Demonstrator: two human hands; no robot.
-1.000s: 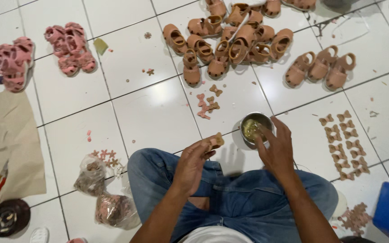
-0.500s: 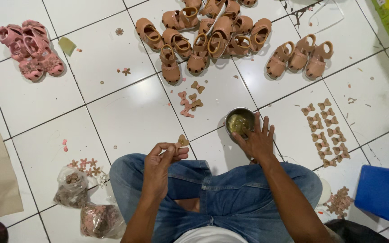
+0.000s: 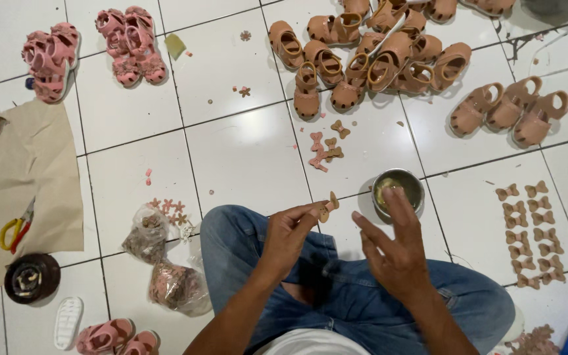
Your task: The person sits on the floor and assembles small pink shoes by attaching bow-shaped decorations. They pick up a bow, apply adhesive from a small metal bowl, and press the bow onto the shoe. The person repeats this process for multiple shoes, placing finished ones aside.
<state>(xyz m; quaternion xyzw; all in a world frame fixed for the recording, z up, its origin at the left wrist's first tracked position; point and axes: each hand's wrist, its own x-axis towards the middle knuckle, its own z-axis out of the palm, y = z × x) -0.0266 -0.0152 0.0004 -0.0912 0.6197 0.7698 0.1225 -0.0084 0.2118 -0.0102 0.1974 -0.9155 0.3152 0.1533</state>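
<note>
I sit on a white tiled floor in blue jeans. My left hand [image 3: 290, 233] pinches a small tan bow-shaped piece [image 3: 327, 207] between thumb and fingertips, above my left knee. My right hand [image 3: 392, 246] is spread, its fingertips reaching over the rim of a small round metal bowl [image 3: 411, 181] that holds yellowish glue. One fingertip looks to be at the glue, though I cannot tell if it touches. The two hands are about a hand's width apart.
Tan sandals [image 3: 369, 56] lie heaped ahead, three more [image 3: 511, 112] to the right. Pink sandals [image 3: 129, 43] at the far left. Rows of tan bows [image 3: 530, 230] on the right, loose bows [image 3: 327, 148] ahead. Bags of trim [image 3: 165, 263], brown paper [image 3: 24, 171] with scissors [image 3: 14, 227], and a dark round tin [image 3: 31, 276] on the left.
My view has shifted between frames. My left hand keeps the tan bow. My right hand stays at the metal bowl, its fingers now spread wider over the rim.
</note>
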